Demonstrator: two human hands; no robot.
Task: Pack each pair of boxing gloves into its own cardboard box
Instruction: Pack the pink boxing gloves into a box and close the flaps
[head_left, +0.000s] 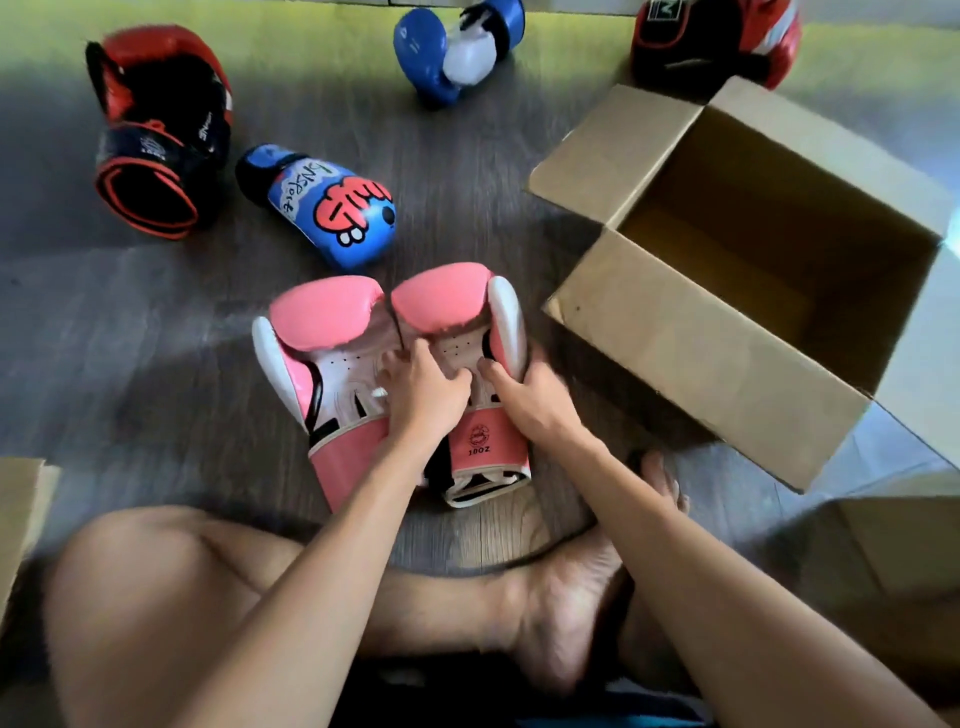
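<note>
Two pink gloves (332, 322), two hands (426, 389) gripping them

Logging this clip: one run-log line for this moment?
pink gloves: on floor | left hand, right hand: gripping them | open box: empty

Floor (130, 322) is dark grey wood-look planks, kinda shadowy, with a bright yellowish-green wash of light (311, 36) across the far edge.

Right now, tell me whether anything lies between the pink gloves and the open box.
Nothing visible does. The left hand and right hand hold the pink gloves, and only bare floor separates them from the open box on their right. Its flaps are open. The blue glove lies off the path.
</note>
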